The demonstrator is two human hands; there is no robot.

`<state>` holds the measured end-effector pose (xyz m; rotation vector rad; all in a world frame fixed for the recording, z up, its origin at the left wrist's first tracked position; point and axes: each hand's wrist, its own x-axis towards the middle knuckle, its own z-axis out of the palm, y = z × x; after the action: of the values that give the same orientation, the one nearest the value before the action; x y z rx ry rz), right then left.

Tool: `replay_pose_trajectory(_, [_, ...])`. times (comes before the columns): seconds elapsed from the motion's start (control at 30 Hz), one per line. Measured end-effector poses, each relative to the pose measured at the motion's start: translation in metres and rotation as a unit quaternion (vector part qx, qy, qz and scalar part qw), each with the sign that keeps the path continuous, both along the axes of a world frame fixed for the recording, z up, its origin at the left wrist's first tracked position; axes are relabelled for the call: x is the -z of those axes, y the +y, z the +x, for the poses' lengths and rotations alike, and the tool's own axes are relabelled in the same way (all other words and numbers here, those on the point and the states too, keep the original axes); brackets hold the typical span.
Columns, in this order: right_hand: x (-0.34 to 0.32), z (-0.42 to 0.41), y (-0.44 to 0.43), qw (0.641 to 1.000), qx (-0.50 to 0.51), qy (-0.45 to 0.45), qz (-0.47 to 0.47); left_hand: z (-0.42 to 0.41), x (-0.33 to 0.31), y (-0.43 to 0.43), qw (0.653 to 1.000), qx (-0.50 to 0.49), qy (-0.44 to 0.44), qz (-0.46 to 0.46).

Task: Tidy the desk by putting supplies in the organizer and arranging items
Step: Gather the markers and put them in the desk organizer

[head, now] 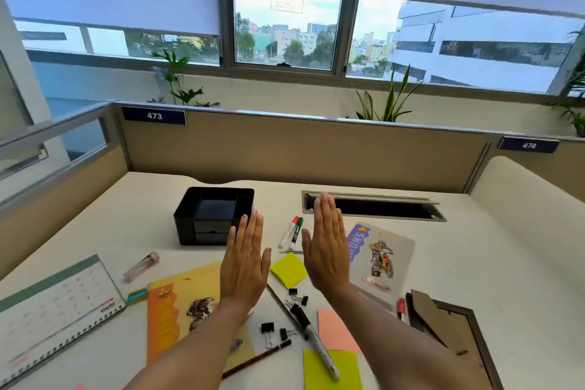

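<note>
Hand pose: The left hand [245, 258] and right hand [326, 247] were raised side by side at frame centre, apart from each other. Fingers were straight, held together and pointed up-frame. Both hands were released and held nothing.

Surface: The black organizer [215, 215] stood above and left of the left hand, on the desk [474, 263]. Two markers [292, 231] lay between the hands. A yellow pad [288, 270] lay below them, with binder clips [297, 296] lower still. A pen [313, 336] and pencil [256, 361] lay at lower centre. A calendar [53, 304] occupied the lower left. A small clear tube [141, 266], possibly a case, lay just above it. A frame [449, 329] lay at lower right.

Room: A partition [300, 149] backed the desk. A window [286, 6] filled the top of the frame.
</note>
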<state>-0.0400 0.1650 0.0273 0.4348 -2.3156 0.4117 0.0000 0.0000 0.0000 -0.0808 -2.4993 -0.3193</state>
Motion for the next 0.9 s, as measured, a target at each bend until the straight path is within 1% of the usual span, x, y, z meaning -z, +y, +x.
replay_pose_trajectory(0.07, [0.019, 0.013, 0.001, 0.999, 0.001, -0.039, -0.017, 0.015, 0.015, -0.001, 0.999, -0.003, -0.028, 0.019])
replay_pose_trajectory(0.17, [0.066, 0.038, 0.007, 0.997, 0.000, -0.080, -0.012, 0.041, 0.054, -0.002, 0.998, 0.009, -0.058, 0.010])
replay_pose_trajectory(0.33, [0.099, 0.063, 0.008, 0.992, 0.006, -0.119, -0.034, 0.063, 0.082, -0.003, 0.994, 0.009, -0.110, 0.014])
replay_pose_trajectory(0.43, [0.113, 0.073, 0.010, 0.989, 0.020, -0.142, -0.029, 0.071, 0.090, -0.004, 0.986, 0.000, -0.167, 0.011])
replay_pose_trajectory(0.53, [0.117, 0.078, 0.009, 0.985, 0.047, -0.165, -0.018, 0.075, 0.094, -0.004, 0.977, 0.002, -0.214, 0.013])
replay_pose_trajectory(0.63, [0.113, 0.077, 0.010, 0.987, 0.060, -0.149, -0.008, 0.077, 0.096, -0.003, 0.972, -0.003, -0.233, 0.026])
replay_pose_trajectory(0.7, [0.108, 0.077, 0.011, 0.987, 0.069, -0.143, -0.020, 0.079, 0.100, -0.002, 0.971, -0.007, -0.236, 0.031])
replay_pose_trajectory(0.8, [0.101, 0.084, 0.013, 0.983, 0.079, -0.160, -0.042, 0.081, 0.103, -0.001, 0.970, -0.007, -0.240, 0.042])
replay_pose_trajectory(0.9, [0.101, 0.098, 0.016, 0.976, 0.087, -0.180, -0.084, 0.080, 0.103, 0.000, 0.970, -0.006, -0.237, 0.056])
